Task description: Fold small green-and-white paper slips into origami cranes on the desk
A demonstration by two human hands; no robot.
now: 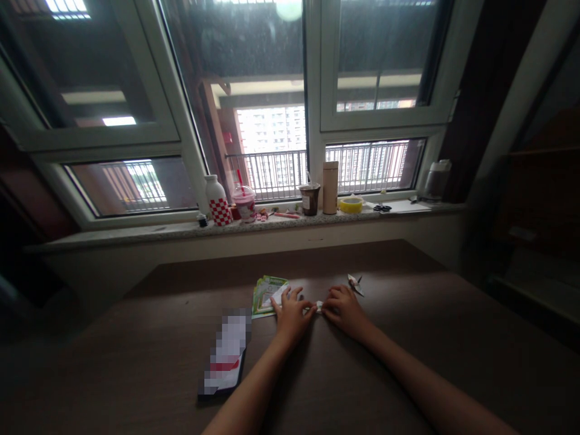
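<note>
Between my two hands, a small piece of whitish paper (319, 307) lies low over the brown table. My left hand (292, 315) pinches its left end with thumb and forefinger, the other fingers spread. On the opposite end, the fingertips of my right hand (345, 311) are closed. Fingers cover most of the paper, so its shape is hard to make out. Just beyond my left hand lies a fanned stack of green-and-white printed sheets (261, 304). A small folded paper figure (356, 284) with pointed ends rests past my right hand.
A phone (226, 356) with a blurred screen lies left of my left forearm on the table (421, 338). Along the windowsill (149, 237) stand a checkered bottle (219, 202), drink cups (310, 199), a tan flask (330, 187), yellow tape (351, 205) and black scissors (382, 208).
</note>
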